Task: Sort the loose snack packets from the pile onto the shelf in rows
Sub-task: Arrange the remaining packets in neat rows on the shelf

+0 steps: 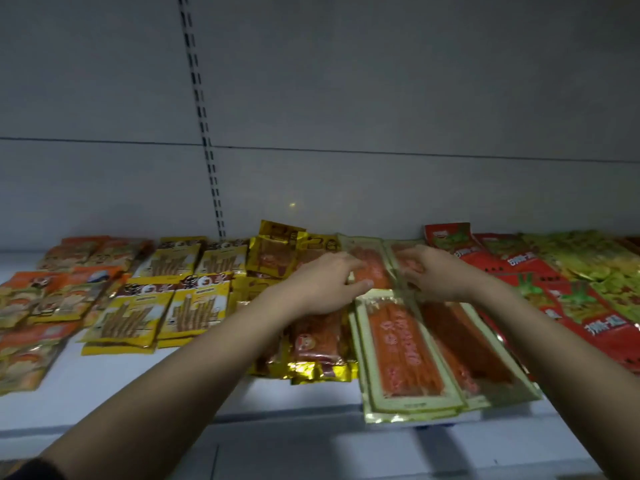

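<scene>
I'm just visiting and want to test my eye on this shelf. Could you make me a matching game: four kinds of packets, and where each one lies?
Packets:
1. yellow stick packets
2. gold foil packets
3. red packets
4. long clear packets

Places:
A. far right of the four
B. under both hands, front edge over the shelf lip
C. just left of the long clear ones
D. left of the gold foil ones

Pairs: 1-D, 2-C, 3-A, 4-B
</scene>
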### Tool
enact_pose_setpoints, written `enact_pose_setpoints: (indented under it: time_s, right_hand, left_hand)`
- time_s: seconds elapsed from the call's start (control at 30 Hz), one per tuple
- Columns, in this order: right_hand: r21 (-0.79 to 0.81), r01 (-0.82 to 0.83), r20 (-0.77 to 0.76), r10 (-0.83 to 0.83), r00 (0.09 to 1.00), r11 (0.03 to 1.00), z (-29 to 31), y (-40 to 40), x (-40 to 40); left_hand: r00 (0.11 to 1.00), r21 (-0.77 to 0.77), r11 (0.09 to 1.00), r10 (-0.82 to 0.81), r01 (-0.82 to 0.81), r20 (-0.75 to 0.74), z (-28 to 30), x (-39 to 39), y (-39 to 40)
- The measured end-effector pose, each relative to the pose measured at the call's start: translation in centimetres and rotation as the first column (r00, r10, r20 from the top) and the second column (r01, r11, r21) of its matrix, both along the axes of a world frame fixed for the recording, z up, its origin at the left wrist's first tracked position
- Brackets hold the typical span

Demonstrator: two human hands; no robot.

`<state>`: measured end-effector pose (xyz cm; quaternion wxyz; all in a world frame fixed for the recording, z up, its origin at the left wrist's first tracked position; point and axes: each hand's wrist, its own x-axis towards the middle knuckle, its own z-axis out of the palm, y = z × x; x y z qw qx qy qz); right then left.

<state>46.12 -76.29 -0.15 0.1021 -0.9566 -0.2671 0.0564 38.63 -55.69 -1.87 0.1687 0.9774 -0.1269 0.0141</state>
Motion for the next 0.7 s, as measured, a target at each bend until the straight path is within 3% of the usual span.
enact_pose_setpoints:
  time_s: [0.3,0.4,0.7]
  right_hand:
    - [-0.157,-0.135,-0.069,0.126,0.99,0.978,-3.5,-3.2,6.7]
    - [-0.196,-0.163,-0.121,0.141,0.983,0.967,-4.4,-3.3,8.2]
    - [-0.089,-0.209,-0.139,0.196,0.971,0.974,-4.3,-4.6,9.2]
  left_hand:
    - [0.963,0.169,0.975,0.176,-0.142,-0.206,-2.6,7.3,-6.0]
    - [0.963,0.158,0.968,0.218,-0.193,-0.161,-3.2,7.7,-6.4]
    - [0.948,0.167,0.944,0.302,-0.283,-0.103,-3.3,7.8,-7.4]
